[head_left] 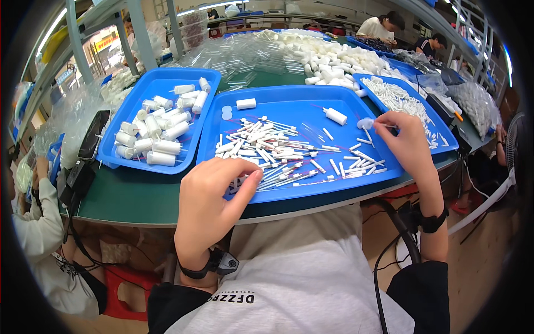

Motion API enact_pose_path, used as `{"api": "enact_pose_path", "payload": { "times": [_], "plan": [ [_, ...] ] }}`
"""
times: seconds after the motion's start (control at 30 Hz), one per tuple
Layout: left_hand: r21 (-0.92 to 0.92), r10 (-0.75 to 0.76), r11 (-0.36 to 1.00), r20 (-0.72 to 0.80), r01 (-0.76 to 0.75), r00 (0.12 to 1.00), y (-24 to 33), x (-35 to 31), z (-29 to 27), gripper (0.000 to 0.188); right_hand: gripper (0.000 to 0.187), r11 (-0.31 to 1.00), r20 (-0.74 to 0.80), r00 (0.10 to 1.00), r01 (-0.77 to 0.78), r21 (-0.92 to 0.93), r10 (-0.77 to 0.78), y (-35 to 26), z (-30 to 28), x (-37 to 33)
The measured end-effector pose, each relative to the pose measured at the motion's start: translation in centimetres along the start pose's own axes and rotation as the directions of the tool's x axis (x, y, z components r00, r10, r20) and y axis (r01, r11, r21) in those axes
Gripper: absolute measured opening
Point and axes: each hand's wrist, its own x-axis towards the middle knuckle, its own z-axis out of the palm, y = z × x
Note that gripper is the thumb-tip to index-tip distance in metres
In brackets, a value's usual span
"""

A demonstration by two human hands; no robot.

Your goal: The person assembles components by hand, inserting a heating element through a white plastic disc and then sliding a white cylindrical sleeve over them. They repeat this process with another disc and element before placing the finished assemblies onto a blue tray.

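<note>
Some black lettering (232, 298) marks the pale shirt (300, 253) below the left hand (214, 192).

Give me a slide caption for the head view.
Right hand at a small translucent piece, left hand beside slim white parts in the middle blue tray.

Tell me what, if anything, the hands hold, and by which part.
The right hand seems to pinch a translucent cap by its edge; the exact contact is unclear. No held thing shows in the left hand, its grip partly hidden.
</note>
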Motion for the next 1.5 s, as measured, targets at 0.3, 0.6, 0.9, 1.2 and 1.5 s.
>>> {"api": "enact_pose_path", "payload": {
  "times": [0.3,0.6,0.9,1.2,1.5],
  "plan": [
    [0.073,0.041,0.996,0.043,-0.044,0.998,-0.4,0.2,-0.3,0.009,0.017,0.978,0.162,0.970,0.195,-0.067,-0.182,-2.5,-1.3,0.2],
    [0.060,0.056,0.996,0.051,-0.059,0.997,-0.6,0.1,-0.4,0.010,0.013,0.964,0.383,0.884,0.246,0.103,-0.267,-5.0,-1.0,1.1],
    [0.063,0.045,0.997,0.068,-0.049,0.997,-0.5,0.2,-0.5,0.009,0.012,0.882,0.666,0.610,0.443,0.161,-0.428,-8.0,2.6,7.2],
    [0.037,0.021,0.999,0.106,-0.025,0.994,-0.5,0.2,-0.8,0.009,0.008,0.874,0.777,0.551,0.485,-0.001,-0.305,-9.7,3.6,6.4],
    [0.016,0.043,0.999,0.010,-0.043,0.999,-0.4,0.2,-0.5,0.012,0.009,0.882,0.479,0.744,0.435,0.181,-0.465,-9.7,-0.5,5.5]
  ]
}}
